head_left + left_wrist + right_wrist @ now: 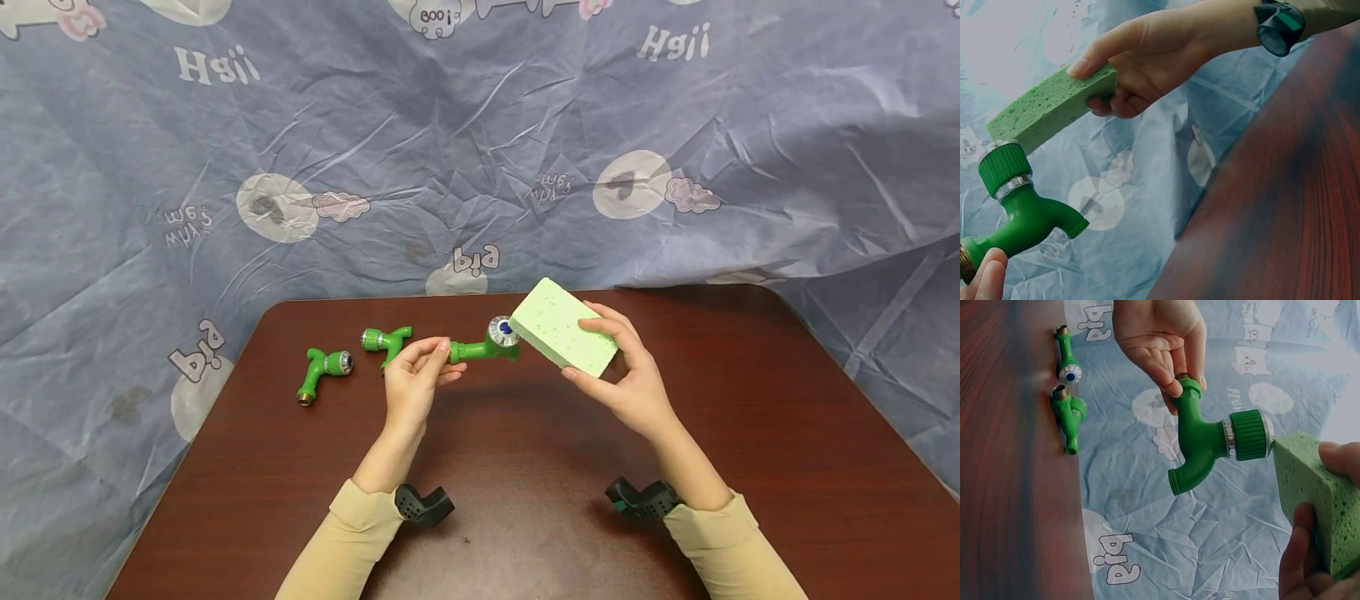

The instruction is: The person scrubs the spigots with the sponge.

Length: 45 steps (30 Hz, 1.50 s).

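A green faucet with a ribbed knob and silver cap is held up by my left hand, whose thumb and fingers pinch its brass-threaded inlet end. My right hand grips a light green sponge between thumb and fingers. In the right wrist view a corner of the sponge meets the silver cap on the faucet's knob. The left wrist view shows the sponge right at the top of the faucet, its spout turned to the side.
Two more green faucets lie at the left of the brown table: one faucet near the left edge, another faucet partly behind my left hand. A blue printed cloth hangs behind the table. Each wrist wears a black camera mount.
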Each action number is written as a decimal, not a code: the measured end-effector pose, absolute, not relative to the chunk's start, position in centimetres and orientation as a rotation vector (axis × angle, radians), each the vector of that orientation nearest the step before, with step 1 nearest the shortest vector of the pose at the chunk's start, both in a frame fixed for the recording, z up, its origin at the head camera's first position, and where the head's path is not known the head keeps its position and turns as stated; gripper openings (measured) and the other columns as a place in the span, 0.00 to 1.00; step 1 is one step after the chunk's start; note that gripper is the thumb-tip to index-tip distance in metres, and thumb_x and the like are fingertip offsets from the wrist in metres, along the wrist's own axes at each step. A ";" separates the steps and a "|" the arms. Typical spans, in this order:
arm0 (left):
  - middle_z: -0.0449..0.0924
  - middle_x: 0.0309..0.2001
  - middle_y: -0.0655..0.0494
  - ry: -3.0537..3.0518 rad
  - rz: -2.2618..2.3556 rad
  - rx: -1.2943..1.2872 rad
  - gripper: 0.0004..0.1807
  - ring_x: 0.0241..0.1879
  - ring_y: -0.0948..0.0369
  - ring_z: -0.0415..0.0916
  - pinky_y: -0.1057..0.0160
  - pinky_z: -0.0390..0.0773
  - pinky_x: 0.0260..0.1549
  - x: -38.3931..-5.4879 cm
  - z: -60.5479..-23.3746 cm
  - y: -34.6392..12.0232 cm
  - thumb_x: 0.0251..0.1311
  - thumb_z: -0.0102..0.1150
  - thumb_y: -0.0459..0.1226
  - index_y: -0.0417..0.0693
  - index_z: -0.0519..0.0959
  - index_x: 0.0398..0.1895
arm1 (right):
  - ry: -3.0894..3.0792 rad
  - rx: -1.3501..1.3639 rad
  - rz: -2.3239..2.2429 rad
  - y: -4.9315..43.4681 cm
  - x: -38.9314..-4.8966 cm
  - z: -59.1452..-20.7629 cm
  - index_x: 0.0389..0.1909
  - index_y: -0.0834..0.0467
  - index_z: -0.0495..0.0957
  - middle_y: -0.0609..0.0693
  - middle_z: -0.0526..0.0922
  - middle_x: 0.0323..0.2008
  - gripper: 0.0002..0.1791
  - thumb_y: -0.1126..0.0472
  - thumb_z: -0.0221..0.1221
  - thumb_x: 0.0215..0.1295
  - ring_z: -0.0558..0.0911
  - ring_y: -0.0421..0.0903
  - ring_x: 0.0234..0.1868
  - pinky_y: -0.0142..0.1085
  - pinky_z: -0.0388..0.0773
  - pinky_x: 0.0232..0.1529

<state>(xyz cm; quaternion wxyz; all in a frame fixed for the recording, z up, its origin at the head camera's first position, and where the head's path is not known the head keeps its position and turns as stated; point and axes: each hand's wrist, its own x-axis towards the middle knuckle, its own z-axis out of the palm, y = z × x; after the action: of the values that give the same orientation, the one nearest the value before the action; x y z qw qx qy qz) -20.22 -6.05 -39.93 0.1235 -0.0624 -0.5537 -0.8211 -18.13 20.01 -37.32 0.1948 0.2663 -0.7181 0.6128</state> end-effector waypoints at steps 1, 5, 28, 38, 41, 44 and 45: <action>0.82 0.29 0.50 -1.611 -2.399 -0.182 0.12 0.22 0.58 0.82 0.62 0.83 0.26 -20.2 -39.9 -6.0 0.60 0.58 0.27 0.23 0.75 0.42 | -2.014 0.727 1.719 20.0 -18.2 -37.3 0.55 0.69 0.69 0.60 0.60 0.65 0.33 0.83 0.65 0.43 0.73 0.45 0.52 0.24 0.77 0.35; 0.82 0.29 0.51 -1.615 -2.423 -0.207 0.12 0.21 0.58 0.82 0.61 0.83 0.25 -20.1 -40.1 -5.8 0.59 0.58 0.27 0.22 0.75 0.42 | -2.037 0.647 1.728 19.8 -18.1 -37.2 0.55 0.68 0.69 0.55 0.61 0.65 0.33 0.82 0.65 0.44 0.75 0.43 0.46 0.24 0.77 0.29; 0.82 0.25 0.51 -1.549 -2.475 -0.116 0.12 0.22 0.57 0.82 0.61 0.83 0.25 -20.5 -39.6 -6.5 0.59 0.59 0.28 0.24 0.75 0.42 | -2.056 0.810 1.752 20.7 -18.6 -37.6 0.52 0.69 0.70 0.60 0.63 0.62 0.31 0.83 0.64 0.43 0.70 0.49 0.55 0.26 0.74 0.39; 0.82 0.26 0.51 -1.552 -2.474 -0.125 0.12 0.22 0.58 0.82 0.61 0.83 0.25 -20.4 -39.4 -6.5 0.59 0.59 0.29 0.25 0.76 0.41 | -2.088 0.971 1.734 21.0 -18.5 -37.5 0.51 0.69 0.70 0.65 0.62 0.62 0.32 0.84 0.65 0.40 0.68 0.51 0.57 0.29 0.74 0.42; 0.82 0.27 0.52 -1.586 -2.468 -0.229 0.08 0.24 0.56 0.83 0.59 0.83 0.27 -20.4 -39.4 -6.7 0.59 0.59 0.29 0.30 0.78 0.39 | -2.040 0.997 1.751 21.1 -18.5 -37.5 0.51 0.71 0.70 0.66 0.63 0.62 0.33 0.86 0.63 0.38 0.67 0.52 0.58 0.30 0.73 0.42; 0.83 0.30 0.51 -1.609 -2.463 -0.397 0.05 0.27 0.53 0.83 0.56 0.83 0.29 -20.4 -39.4 -7.2 0.59 0.59 0.27 0.37 0.80 0.38 | -1.995 1.015 1.778 21.4 -18.6 -37.5 0.51 0.72 0.69 0.65 0.64 0.61 0.33 0.87 0.62 0.38 0.67 0.53 0.57 0.30 0.73 0.41; 0.83 0.31 0.51 -1.614 -2.464 -0.453 0.06 0.28 0.52 0.83 0.56 0.83 0.30 -20.5 -39.4 -7.4 0.58 0.59 0.26 0.39 0.81 0.38 | -1.980 1.023 1.795 21.4 -18.7 -37.4 0.51 0.72 0.69 0.65 0.64 0.61 0.32 0.87 0.62 0.38 0.67 0.54 0.57 0.30 0.73 0.40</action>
<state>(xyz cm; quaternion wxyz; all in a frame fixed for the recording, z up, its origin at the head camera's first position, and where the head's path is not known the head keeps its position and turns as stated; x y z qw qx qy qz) -20.48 -7.39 -39.45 0.0803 -0.1515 -0.5399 -0.8241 -18.68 21.45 -37.44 0.1394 0.3540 -0.6852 0.6211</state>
